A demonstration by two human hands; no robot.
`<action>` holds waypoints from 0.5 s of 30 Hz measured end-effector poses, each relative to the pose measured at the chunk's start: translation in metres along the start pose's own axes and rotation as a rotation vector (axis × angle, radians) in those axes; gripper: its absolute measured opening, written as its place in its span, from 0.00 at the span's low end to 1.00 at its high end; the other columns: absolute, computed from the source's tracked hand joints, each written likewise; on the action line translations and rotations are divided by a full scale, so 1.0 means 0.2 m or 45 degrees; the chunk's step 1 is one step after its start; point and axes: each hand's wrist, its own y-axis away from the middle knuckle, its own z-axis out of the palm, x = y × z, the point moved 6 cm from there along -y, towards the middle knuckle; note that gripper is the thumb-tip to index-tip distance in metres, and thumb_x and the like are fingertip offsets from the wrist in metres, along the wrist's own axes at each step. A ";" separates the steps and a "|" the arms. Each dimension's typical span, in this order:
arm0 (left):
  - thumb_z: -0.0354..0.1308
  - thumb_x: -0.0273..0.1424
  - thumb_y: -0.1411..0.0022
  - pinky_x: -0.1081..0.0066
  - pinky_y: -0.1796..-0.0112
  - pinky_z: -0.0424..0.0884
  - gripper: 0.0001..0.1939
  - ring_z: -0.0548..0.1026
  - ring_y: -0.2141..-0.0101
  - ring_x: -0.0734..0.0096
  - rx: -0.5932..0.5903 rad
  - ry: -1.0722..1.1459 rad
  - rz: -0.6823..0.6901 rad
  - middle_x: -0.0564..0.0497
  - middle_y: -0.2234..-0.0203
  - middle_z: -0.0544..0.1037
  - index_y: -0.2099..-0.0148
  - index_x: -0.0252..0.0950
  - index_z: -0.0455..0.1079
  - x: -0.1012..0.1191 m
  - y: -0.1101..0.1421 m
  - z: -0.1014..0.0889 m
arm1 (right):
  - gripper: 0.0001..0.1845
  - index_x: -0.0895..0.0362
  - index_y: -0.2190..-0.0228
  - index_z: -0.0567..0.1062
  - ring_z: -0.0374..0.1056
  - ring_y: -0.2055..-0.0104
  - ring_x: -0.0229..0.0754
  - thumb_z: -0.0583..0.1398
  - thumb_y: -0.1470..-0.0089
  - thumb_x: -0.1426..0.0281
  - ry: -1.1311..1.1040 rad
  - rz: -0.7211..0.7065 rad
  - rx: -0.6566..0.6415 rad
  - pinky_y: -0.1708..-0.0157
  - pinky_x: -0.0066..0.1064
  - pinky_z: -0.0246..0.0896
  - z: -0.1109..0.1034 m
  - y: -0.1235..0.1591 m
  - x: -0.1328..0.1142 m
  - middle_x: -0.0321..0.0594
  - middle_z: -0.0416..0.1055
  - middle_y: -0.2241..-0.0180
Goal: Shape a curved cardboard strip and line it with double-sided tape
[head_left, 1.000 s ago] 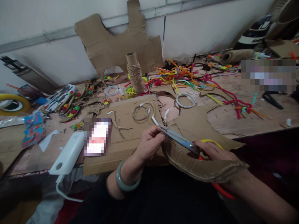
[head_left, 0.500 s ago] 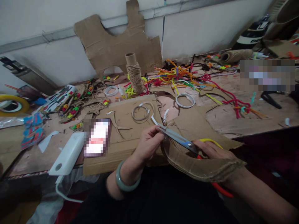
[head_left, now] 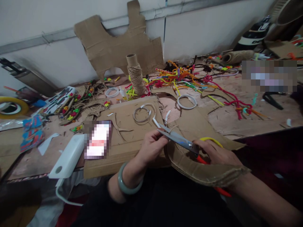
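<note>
Head camera view: the scissors (head_left: 178,139) are held by the right hand (head_left: 216,153), with its fingers bent around the red and yellow handles. The blades are parted slightly and are pointed toward the left hand (head_left: 151,146). There, the thumb and forefinger are pinched together at the blade tips; whatever is gripped between them is too small to be made out. A green bangle (head_left: 121,181) is worn on the left wrist.

Beneath the scissors, a curved cardboard piece (head_left: 196,171) is seen reaching from near the left fingertips to the right wrist. A thin ring (head_left: 134,119) is laid on the flat cardboard (head_left: 132,142) beyond the left hand, and a white ring (head_left: 187,108) is placed farther to the right. Behind them, a twine spool (head_left: 135,78) is stood upright beside tangled coloured cords (head_left: 180,75). A large cardboard cutout (head_left: 120,47) is leaned against the wall (head_left: 201,34). On the left, a white device (head_left: 67,157) is set beside a pixelated phone (head_left: 98,138).
</note>
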 end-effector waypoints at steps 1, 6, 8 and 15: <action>0.63 0.29 0.51 0.76 0.71 0.62 0.04 0.65 0.74 0.79 0.002 0.011 0.007 0.55 0.79 0.70 0.73 0.34 0.72 0.00 0.00 0.00 | 0.21 0.51 0.52 0.68 0.75 0.65 0.44 0.58 0.49 0.62 -0.013 -0.016 0.017 0.76 0.29 0.65 0.00 0.00 0.00 0.41 0.75 0.61; 0.65 0.30 0.51 0.76 0.69 0.64 0.04 0.67 0.74 0.79 0.014 0.046 0.017 0.54 0.78 0.73 0.72 0.34 0.74 0.02 0.00 0.00 | 0.17 0.51 0.54 0.71 0.74 0.63 0.44 0.57 0.47 0.63 -0.011 -0.023 0.031 0.72 0.30 0.66 -0.02 -0.02 -0.01 0.41 0.75 0.62; 0.66 0.32 0.50 0.75 0.68 0.66 0.07 0.69 0.73 0.78 0.018 0.066 -0.032 0.53 0.77 0.75 0.71 0.33 0.75 0.01 0.00 0.00 | 0.17 0.52 0.54 0.71 0.75 0.64 0.44 0.57 0.47 0.63 -0.032 -0.004 0.004 0.72 0.29 0.66 -0.01 -0.03 -0.01 0.42 0.76 0.63; 0.67 0.37 0.50 0.75 0.71 0.67 0.12 0.72 0.75 0.77 0.061 0.135 -0.150 0.51 0.78 0.78 0.72 0.33 0.73 0.03 0.00 0.00 | 0.20 0.54 0.53 0.72 0.75 0.63 0.46 0.58 0.46 0.62 -0.081 0.101 -0.095 0.68 0.33 0.68 -0.01 -0.07 0.07 0.45 0.77 0.60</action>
